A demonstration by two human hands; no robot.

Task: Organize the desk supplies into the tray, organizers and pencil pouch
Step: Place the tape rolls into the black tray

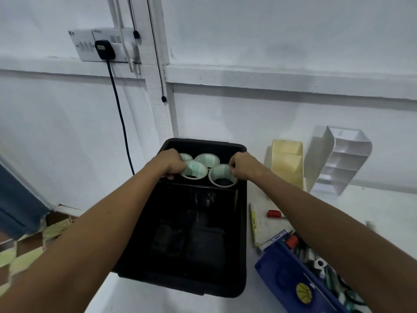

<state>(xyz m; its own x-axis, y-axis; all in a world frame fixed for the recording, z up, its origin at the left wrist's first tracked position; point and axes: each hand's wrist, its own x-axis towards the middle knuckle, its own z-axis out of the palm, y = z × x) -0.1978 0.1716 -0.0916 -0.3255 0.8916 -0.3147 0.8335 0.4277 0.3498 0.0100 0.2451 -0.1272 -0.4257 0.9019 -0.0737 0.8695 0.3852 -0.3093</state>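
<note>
A black tray [241, 224] lies on the white desk in front of me. Several white paper cups stand in its far section. My left hand [169, 162] grips the rim of the front left cup [194, 170]. My right hand [243, 164] pinches the rim of the front right cup [222, 177]. Two more cups [207, 159] stand behind them, one partly hidden by my left hand. An open blue pencil pouch [286, 276] with pens inside lies at the lower right.
A cream organizer [285, 161] and a white compartment organizer [338, 161] stand at the back right against the wall. A yellow pencil [253, 224] and a red-capped marker [274, 214] lie right of the tray. A black cable [119, 109] hangs from a wall socket.
</note>
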